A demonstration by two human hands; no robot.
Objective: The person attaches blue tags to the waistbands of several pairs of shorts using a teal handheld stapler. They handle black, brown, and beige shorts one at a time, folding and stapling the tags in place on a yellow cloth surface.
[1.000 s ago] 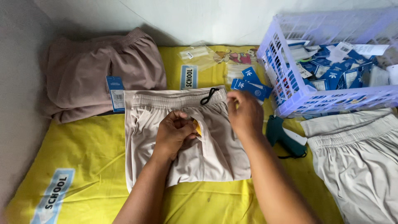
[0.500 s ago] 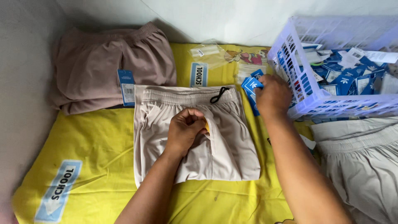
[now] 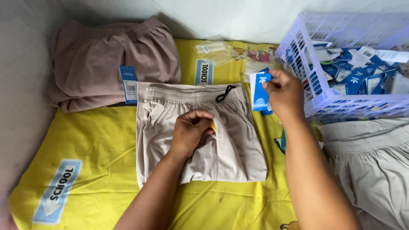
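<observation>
A folded beige pair of shorts (image 3: 238,140) with a black drawstring lies on a yellow printed sheet (image 3: 85,145). My left hand (image 3: 189,132) rests on the middle of the shorts, fingers pinched on a fold of fabric, with something small and yellow at the fingertips. My right hand (image 3: 285,93) is raised beside the shorts' right upper corner and grips a blue and white paper tag (image 3: 260,91), close to the white plastic basket (image 3: 315,106).
The basket holds several blue and white tags. A folded mauve pair of shorts (image 3: 106,59) with a blue tag lies at the upper left. More beige garments (image 3: 375,170) lie at the right. Clear plastic bags (image 3: 213,49) sit near the wall.
My right hand went from the shorts' waistband to the pile by the basket and now holds up a blue tag. My left hand stayed pinched on the shorts.
</observation>
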